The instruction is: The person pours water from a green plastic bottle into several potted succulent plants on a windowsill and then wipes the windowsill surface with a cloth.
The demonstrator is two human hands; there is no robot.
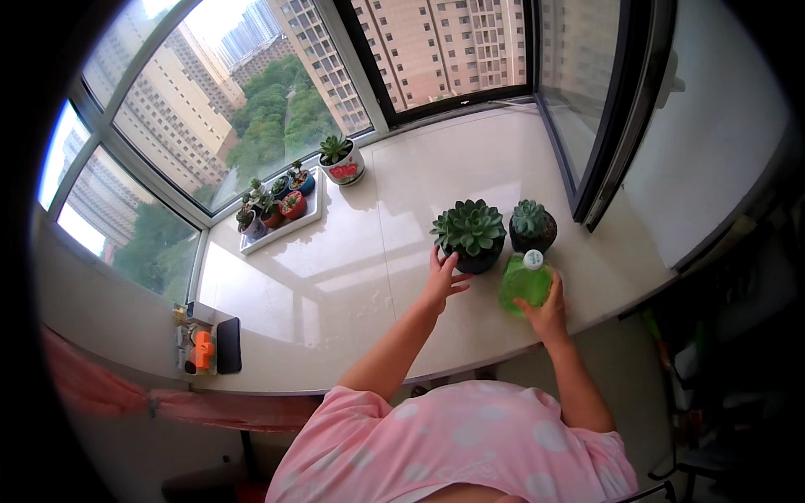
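Observation:
A large green succulent [472, 226] grows in a dark round pot [475, 262] on the windowsill. At the pot's near left side is my left hand [440, 281], fingers spread and holding nothing; whether the fingertips touch the pot I cannot tell. My right hand [548, 313] is wrapped round the right side of a clear bottle [521, 287] of bright green liquid. The bottle has a white cap [532, 259] and stands on or just above the sill. Right behind it is a smaller blue-green succulent [529, 220] in a dark pot [541, 237].
A white tray [289, 231] of several small potted succulents lies along the left window, beside a white pot [345, 170] with a red pattern. An open window sash [587, 109] juts in at right. A dark phone-like slab [228, 345] and an orange object [203, 350] sit at the left end.

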